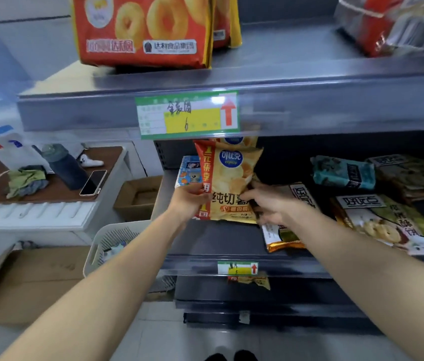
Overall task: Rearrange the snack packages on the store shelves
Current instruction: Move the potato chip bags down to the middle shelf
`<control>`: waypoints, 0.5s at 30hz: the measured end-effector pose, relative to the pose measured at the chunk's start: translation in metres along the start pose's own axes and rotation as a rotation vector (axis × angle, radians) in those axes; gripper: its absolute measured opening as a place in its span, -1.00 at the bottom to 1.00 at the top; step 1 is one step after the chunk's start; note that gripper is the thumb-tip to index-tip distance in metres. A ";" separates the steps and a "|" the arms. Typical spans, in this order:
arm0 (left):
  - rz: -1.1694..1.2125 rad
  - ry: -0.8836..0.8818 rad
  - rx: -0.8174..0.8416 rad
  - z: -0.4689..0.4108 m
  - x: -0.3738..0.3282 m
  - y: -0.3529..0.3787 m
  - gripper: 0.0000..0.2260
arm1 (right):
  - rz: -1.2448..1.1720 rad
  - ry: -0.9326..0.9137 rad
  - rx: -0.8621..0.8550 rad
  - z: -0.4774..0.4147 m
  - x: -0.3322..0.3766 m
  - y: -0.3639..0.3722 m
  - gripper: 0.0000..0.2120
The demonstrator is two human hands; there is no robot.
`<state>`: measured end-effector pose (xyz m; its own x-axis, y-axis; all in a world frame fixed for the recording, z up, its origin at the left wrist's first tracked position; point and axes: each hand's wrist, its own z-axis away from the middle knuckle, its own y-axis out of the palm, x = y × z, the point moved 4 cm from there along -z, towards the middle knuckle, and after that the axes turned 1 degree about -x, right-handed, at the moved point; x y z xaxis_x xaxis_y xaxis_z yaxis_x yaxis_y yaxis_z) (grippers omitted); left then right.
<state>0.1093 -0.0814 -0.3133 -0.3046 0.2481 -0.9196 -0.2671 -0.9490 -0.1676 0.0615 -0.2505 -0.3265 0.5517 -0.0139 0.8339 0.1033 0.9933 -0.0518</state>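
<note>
1. Potato chip bag (231,186): yellow with a red strip down its left side. It is held upright at the left end of the middle shelf (218,238), at 6 o'clock from the green price tag (187,114). I cannot tell whether its bottom edge touches the shelf.
2. Left hand (188,203), at the bag's 8 o'clock: its thumb lies across the red strip and its fingers wrap behind, clamped on the left edge.
3. Blue-and-white packet (187,174), at the bag's 9 o'clock: it stands just behind the bag, partly hidden.
4. Right hand (268,204), at the bag's 4 o'clock: its thumb is on the front and its fingers are curled round the right edge. The lower fingers are blurred.
5. At the bag's 3 o'clock lie a brown biscuit pack (303,198), which lies flat, a teal pack (343,173) and a cookie pack (388,225).
6. The step looks like seating the bag in its spot. Next, it likely needs setting down squarely, facing out, before both hands let go, or it may topple forward.
</note>
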 end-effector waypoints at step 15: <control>-0.034 0.026 0.071 -0.036 0.008 0.025 -0.72 | 0.149 -0.137 -0.155 -0.018 -0.002 -0.019 -0.40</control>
<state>0.1334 -0.1098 -0.3374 -0.2709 0.2740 -0.9228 -0.3413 -0.9237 -0.1741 0.0730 -0.2717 -0.3372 0.4543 0.1575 0.8768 0.1605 0.9537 -0.2545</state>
